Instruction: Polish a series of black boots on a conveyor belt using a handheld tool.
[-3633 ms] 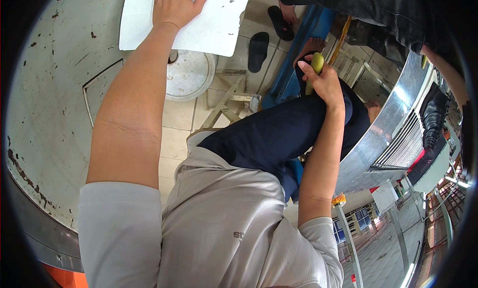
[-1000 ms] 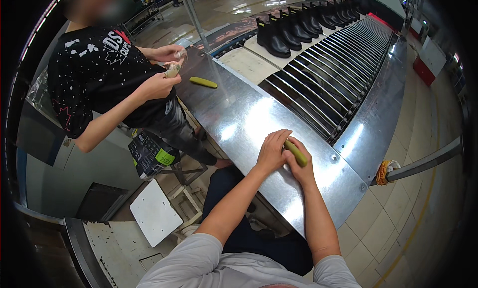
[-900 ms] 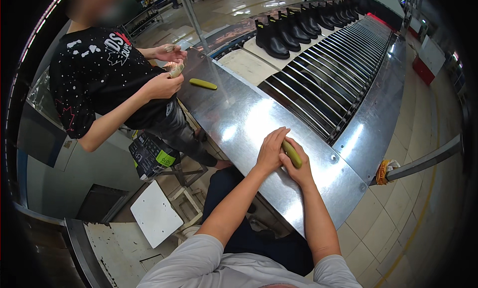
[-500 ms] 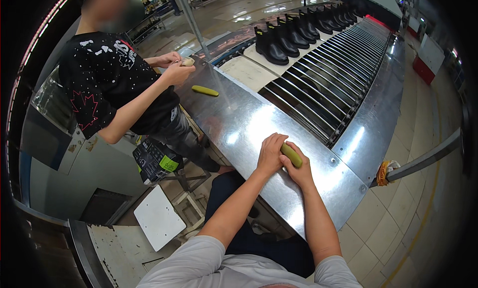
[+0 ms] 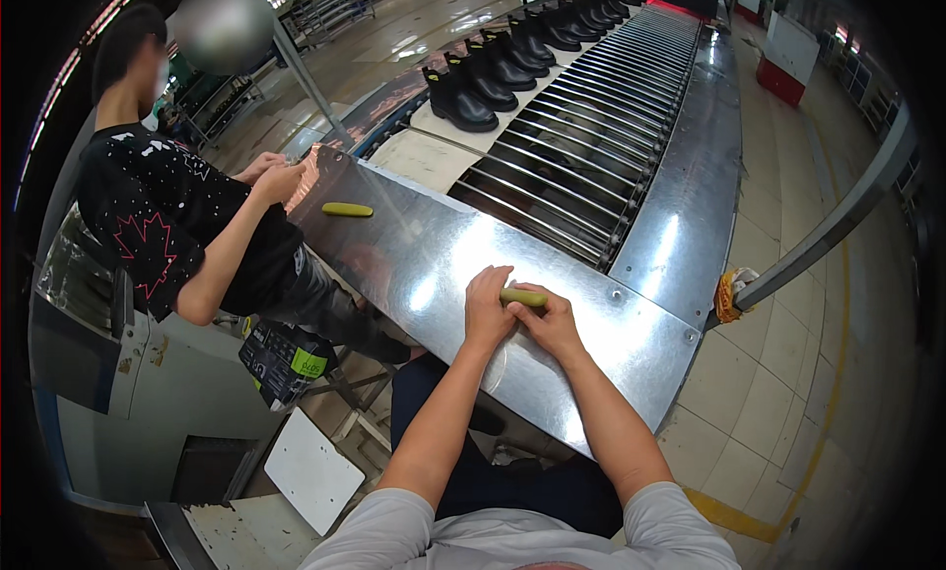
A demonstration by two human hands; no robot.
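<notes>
green bar (image 5: 525,297), one, in the person's right hand (image 5: 548,324), over the near part of a metal table (image 5: 631,373). bar lies roughly crosswise, a length of it showing above the fingers. right hand curled closed around it, thumb along its near side. left hand (image 5: 487,312) just beside, fingers together and mostly straight, palm turned toward the bar's left end; cannot tell whether it grips that end or only rests against it. cannot tell if either hand touches the table.

second green bar (image 5: 347,209), one, loose on the table's far left part, well apart from both hands. two such bars in sight altogether.

left of the table: one co-worker (image 5: 148,205) in a black top, both co-worker's hands (image 5: 281,181) close together near the table corner; what is between them too small to tell.

beyond the table: one roller conveyor (image 5: 581,136), metal rods side by side. black boots (image 5: 463,102) in a row along its left side, upright, at least six; the far ones overlap, full count uncertain. pale sheet (image 5: 424,163) lies near the closest boot.

containers: one black bag (image 5: 281,358) with a bright green patch, below the co-worker, contents hidden. one white box (image 5: 790,48) with a red base, far right, inside hidden.
</notes>
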